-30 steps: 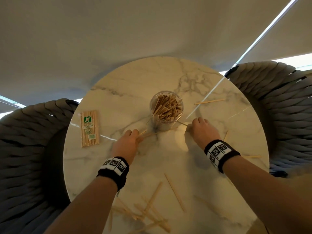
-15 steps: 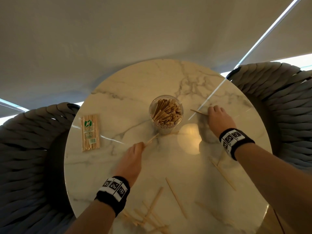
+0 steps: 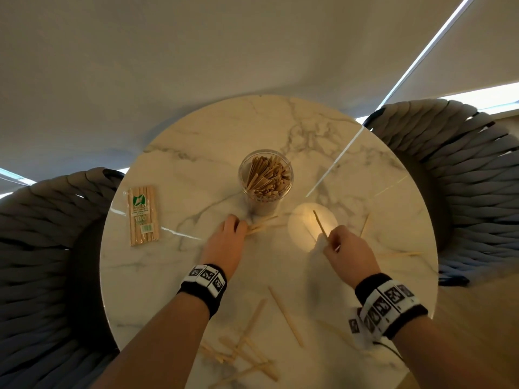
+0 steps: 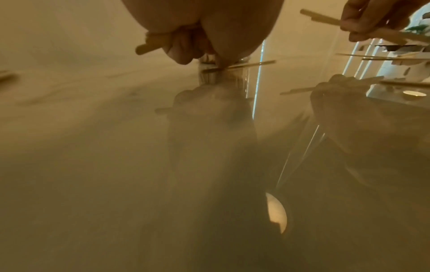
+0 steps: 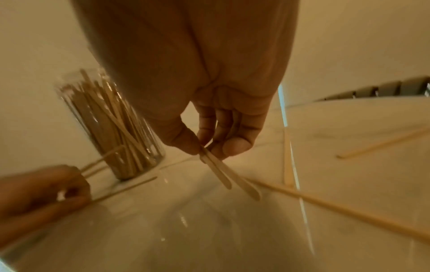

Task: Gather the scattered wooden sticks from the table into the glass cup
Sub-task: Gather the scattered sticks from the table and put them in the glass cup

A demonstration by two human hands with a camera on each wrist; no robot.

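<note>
A glass cup (image 3: 265, 181) packed with wooden sticks stands mid-table; it also shows in the right wrist view (image 5: 111, 128). My left hand (image 3: 233, 228) is low at the cup's near left base, its fingers curled round a few sticks (image 3: 261, 224) that lie against the marble. In the left wrist view one stick (image 4: 149, 47) pokes out of that fist. Near right of the cup, my right hand (image 3: 337, 242) is raised off the table. Its thumb and fingers pinch two flat sticks (image 5: 223, 171). Several loose sticks (image 3: 247, 357) lie near the front edge.
The round marble table (image 3: 196, 153) has a sealed packet of sticks (image 3: 143, 216) at its left. Single sticks lie at the right (image 3: 401, 254) and at the near middle (image 3: 285, 315). Woven chairs stand at the left (image 3: 42, 248) and right (image 3: 463, 178).
My right hand has pulled back from the far right of the cup toward me, lifting sticks with it. My left hand has moved forward to the sticks at the cup's base.
</note>
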